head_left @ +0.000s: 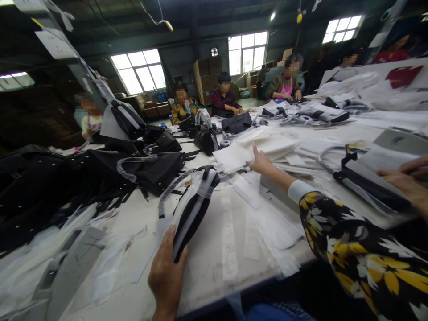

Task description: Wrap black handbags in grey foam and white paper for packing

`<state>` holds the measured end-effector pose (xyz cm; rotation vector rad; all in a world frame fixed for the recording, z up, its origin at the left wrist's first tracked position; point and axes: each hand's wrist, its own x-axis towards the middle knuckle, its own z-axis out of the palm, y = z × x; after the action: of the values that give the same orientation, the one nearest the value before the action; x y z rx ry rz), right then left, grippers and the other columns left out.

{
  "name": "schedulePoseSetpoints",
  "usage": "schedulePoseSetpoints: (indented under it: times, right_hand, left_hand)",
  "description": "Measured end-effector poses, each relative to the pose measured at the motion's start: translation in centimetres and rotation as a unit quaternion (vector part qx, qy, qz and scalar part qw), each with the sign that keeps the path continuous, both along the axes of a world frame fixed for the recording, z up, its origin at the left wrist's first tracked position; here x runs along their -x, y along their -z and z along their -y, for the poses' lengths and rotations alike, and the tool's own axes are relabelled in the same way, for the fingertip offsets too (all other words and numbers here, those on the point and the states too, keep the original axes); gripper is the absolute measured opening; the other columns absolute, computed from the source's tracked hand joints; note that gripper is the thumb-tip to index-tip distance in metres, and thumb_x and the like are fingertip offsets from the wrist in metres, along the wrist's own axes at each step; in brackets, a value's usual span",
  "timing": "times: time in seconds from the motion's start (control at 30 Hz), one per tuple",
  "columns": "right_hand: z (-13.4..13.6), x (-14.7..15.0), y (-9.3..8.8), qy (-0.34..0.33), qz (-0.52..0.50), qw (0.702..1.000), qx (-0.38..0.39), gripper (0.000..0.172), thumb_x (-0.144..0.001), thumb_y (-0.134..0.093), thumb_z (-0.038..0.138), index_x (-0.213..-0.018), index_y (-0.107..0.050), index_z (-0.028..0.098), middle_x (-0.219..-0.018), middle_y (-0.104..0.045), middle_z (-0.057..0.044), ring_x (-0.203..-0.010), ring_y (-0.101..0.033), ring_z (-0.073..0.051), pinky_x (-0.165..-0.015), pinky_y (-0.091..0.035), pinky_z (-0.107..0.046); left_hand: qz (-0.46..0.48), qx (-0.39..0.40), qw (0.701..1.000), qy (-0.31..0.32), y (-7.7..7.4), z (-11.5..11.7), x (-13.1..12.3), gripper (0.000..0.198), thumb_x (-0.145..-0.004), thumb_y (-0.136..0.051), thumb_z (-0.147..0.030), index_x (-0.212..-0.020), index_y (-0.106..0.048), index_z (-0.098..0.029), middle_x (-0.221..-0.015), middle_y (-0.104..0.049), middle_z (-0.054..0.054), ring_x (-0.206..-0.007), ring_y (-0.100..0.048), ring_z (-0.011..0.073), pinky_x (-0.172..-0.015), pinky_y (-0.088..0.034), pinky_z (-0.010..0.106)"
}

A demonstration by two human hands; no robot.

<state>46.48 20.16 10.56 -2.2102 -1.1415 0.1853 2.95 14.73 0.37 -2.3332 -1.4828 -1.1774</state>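
left grip [165, 272] grasping black plastic-wrapped bag [194, 209] | right grip [261, 163] released on white sheets [234, 156]

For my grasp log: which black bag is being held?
The plastic-wrapped black bag nearest the camera, gripped by the left hand; the other bags lie farther back.

Bag factory floor: people [224, 96] are sitting round a long table [214, 254], black handbags [157, 171] are piling up, cardboard boxes [207, 76] are standing behind.

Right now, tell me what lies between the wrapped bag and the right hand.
Head view: loose white sheets between wrapped bag and right hand.
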Motion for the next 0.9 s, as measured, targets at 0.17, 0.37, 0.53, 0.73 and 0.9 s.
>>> schedulePoseSetpoints:
  times: [0.17,0.37,0.53,0.73,0.9]
  right_hand:
    - [6.6,10.2,3.2,-0.165,0.058,0.984,0.036,0.062,-0.089,-0.067,0.032,-0.146,-0.047,0.02,-0.16,-0.03,-0.015,-0.136,-0.046,-0.036,-0.112,-0.038,-0.047]
    - [13.0,20.8,10.9,-0.386,0.078,0.914,0.102,0.087,-0.088,-0.06,0.059,-0.151,-0.036,0.004,-0.158,-0.028,-0.024,-0.149,-0.021,-0.037,-0.121,-0.018,-0.052]
    - [11.9,21.5,10.3,-0.59,0.085,0.803,0.029,0.075,-0.094,-0.051,0.057,-0.155,-0.03,0.019,-0.161,-0.028,-0.014,-0.15,-0.022,-0.028,-0.123,-0.014,-0.05]
    - [13.9,19.2,11.1,-0.446,0.163,0.879,0.028,0.073,-0.096,-0.046,0.057,-0.152,-0.036,0.009,-0.159,-0.029,-0.02,-0.149,-0.023,-0.032,-0.121,-0.019,-0.056]
    - [16.0,13.4,12.2,-0.407,0.2,0.89,0.046,0.058,-0.099,-0.046,0.048,-0.149,-0.043,0.019,-0.152,-0.044,-0.015,-0.142,-0.038,-0.031,-0.116,-0.029,-0.06]
  left_hand:
    - [0.001,0.0,1.0,0.008,-0.1,0.1,0.0,0.067,-0.09,-0.065,-0.027,-0.151,-0.037,-0.031,-0.138,-0.061,0.005,-0.108,-0.069,0.0269,-0.086,-0.057,0.036]
    - [0.01,-0.022,0.999,0.03,-0.6,-0.1,0.0,0.065,-0.09,-0.064,-0.026,-0.15,-0.039,-0.026,-0.137,-0.062,0.008,-0.111,-0.068,0.0262,-0.093,-0.055,0.035]
    - [0.045,-0.034,0.998,0.007,-1.5,-0.9,0.2,0.06,-0.089,-0.065,-0.028,-0.146,-0.045,-0.023,-0.136,-0.063,0.009,-0.115,-0.066,0.0261,-0.094,-0.053,0.033]
    - [0.043,-0.086,0.995,0.018,-2.4,-0.6,1.2,0.063,-0.087,-0.069,-0.026,-0.145,-0.046,-0.024,-0.134,-0.064,0.007,-0.115,-0.066,0.0256,-0.097,-0.051,0.034]
    - [0.026,-0.123,0.99,0.06,-2.9,0.2,1.3,0.06,-0.088,-0.067,-0.019,-0.144,-0.047,-0.021,-0.133,-0.065,0.007,-0.115,-0.066,0.0237,-0.099,-0.051,0.033]
